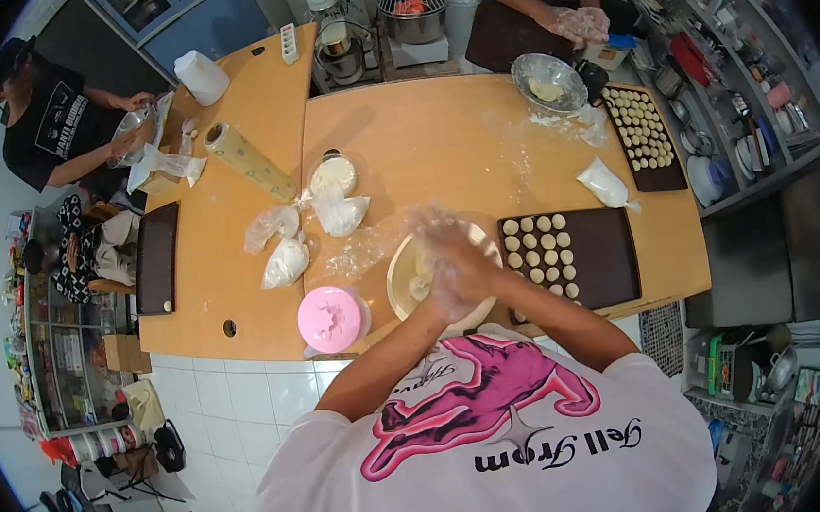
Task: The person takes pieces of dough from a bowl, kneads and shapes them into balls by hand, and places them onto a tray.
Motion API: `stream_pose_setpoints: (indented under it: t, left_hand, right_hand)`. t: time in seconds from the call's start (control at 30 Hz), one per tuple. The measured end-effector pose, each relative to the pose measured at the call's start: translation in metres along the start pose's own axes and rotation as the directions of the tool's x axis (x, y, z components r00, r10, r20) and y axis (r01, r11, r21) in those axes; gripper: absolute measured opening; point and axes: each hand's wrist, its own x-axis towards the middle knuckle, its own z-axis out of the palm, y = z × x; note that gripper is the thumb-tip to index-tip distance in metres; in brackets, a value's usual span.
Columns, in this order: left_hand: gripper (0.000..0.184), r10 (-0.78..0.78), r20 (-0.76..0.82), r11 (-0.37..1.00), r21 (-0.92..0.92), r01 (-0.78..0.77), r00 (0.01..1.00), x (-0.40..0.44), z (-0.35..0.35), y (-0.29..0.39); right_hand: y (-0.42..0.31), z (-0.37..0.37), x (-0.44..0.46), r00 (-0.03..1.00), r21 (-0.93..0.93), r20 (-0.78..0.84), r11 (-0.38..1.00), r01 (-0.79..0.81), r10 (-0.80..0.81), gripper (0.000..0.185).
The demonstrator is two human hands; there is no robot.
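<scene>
My left hand [454,289] and my right hand [459,254] are brought together, palm to palm, above a wide cream bowl [399,291]. The fingers are smeared by motion, and whatever may lie between the palms is hidden. White powder coats the skin. Some pale dough [420,287] shows in the bowl. Right of the hands lies a dark baking tray [605,254] with rows of small round dough balls [547,242] on its left half. A pink lidded container [330,320] stands left of the bowl.
Powder-filled plastic bags [286,262], a tub of white powder [333,175] and a film roll [251,163] stand left. A second filled tray [648,138], metal bowl [549,83] and powder bag [604,183] are right. Two co-workers [57,121] work across the table.
</scene>
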Motion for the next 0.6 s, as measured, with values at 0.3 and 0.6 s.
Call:
stream_pose_setpoints:
  t: [0.3,0.6]
  left_hand:
    - [0.060,-0.063,-0.028,0.899,-0.436,0.045,0.998,0.003,0.029,0.009]
    - [0.067,-0.281,-0.059,0.905,-0.350,0.243,0.958,0.004,0.059,0.036]
  right_hand:
    - [-0.017,-0.010,0.007,0.970,0.202,-0.086,0.958,-0.205,0.226,0.055]
    - [-0.012,-0.032,-0.001,0.987,-0.210,-0.023,0.965,-0.159,0.158,0.051]
